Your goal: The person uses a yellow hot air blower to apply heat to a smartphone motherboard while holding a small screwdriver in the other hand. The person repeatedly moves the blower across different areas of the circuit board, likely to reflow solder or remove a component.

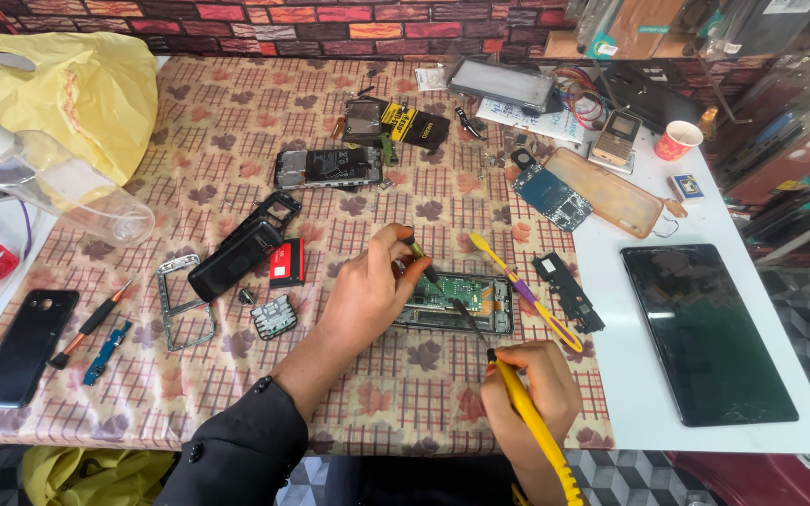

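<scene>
My bench [236,122] wears a checked, leaf-printed cloth, and on it, near the front edge, lies the opened phone [457,304], a flat metal frame baring its green circuit board. My left hand [367,290] rests on its left end, fingers pinched narrow around a small dark tool. My right hand [529,389] has its fingers wrapped around a slim yellow-handled screwdriver [517,398], its thin steel shaft reaching the board.

bright daylight | soft shadows | sharp focus | wide-angle edge bending
</scene>
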